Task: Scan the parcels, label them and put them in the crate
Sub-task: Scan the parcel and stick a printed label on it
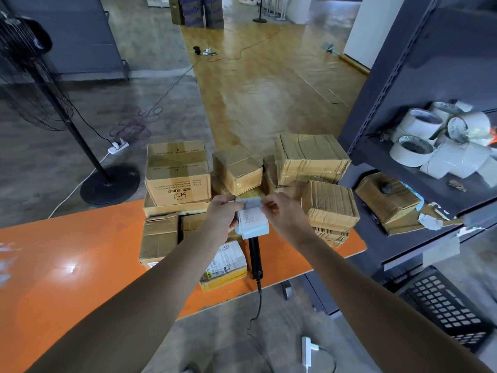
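Above the orange table (67, 265), my left hand (222, 216) grips a pale blue roll of labels (252, 223). My right hand (282, 215) pinches the top white label (250, 203) at its edge. Several taped cardboard parcels (312, 158) are piled at the table's far end. A yellow parcel with a printed label (227, 265) lies near the front edge. Beside it lies the black handheld scanner (255, 258), its cable hanging off the table. The black perforated crate (443, 308) stands on the floor at the lower right.
A dark metal shelf rack (398, 76) on the right holds tape rolls (419, 125) and a torn parcel (387, 200). A standing fan (107, 181) is at the left. Power strips (118, 146) and cables lie on the floor.
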Demonstrator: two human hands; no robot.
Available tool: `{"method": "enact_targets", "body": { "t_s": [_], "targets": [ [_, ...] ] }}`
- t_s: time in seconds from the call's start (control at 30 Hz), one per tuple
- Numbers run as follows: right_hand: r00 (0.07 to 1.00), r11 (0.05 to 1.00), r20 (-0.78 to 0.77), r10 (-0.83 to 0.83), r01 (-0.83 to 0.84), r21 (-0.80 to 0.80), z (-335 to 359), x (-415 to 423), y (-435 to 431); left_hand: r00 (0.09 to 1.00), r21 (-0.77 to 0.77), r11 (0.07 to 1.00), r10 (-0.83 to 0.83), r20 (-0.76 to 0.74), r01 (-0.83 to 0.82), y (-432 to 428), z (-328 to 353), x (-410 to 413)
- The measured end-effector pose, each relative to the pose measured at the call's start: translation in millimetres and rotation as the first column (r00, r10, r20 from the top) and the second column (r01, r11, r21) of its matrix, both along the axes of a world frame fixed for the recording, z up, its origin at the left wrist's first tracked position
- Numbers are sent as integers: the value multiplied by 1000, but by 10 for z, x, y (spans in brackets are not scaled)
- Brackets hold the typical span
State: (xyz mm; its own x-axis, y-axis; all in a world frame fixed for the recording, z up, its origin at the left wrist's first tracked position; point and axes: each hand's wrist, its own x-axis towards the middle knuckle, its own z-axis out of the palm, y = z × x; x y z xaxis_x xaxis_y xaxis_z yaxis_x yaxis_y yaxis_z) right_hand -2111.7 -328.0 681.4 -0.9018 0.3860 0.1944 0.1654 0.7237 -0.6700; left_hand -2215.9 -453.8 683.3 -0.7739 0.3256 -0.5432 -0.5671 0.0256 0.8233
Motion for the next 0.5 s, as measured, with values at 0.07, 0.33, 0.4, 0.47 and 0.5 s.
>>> {"method": "enact_targets", "body": {
  "t_s": [0.07, 0.33, 0.4, 0.47, 0.5],
  "targets": [
    [1000, 999, -26, -17, 18, 33, 2, 1, -3, 1000, 6, 1000, 7, 3, -7, 2, 6, 1],
    [997, 994, -78, 14, -5, 107, 41, 61, -39, 999, -28, 999, 33, 6, -33, 13, 20, -2],
    [997, 1000, -80, 10, -10, 6, 72, 82, -24, 999, -37, 998, 48, 13, -48, 3, 19, -24],
    [998, 989, -56, 7, -15, -146, 129, 97, 1, 999, -70, 997, 44, 2, -43, -5, 5, -41],
    [999, 974, -32, 9, -16, -225, 156, 103, 15, 999, -90, 995, 37, -7, -38, -6, -10, -44]
  ]
}}
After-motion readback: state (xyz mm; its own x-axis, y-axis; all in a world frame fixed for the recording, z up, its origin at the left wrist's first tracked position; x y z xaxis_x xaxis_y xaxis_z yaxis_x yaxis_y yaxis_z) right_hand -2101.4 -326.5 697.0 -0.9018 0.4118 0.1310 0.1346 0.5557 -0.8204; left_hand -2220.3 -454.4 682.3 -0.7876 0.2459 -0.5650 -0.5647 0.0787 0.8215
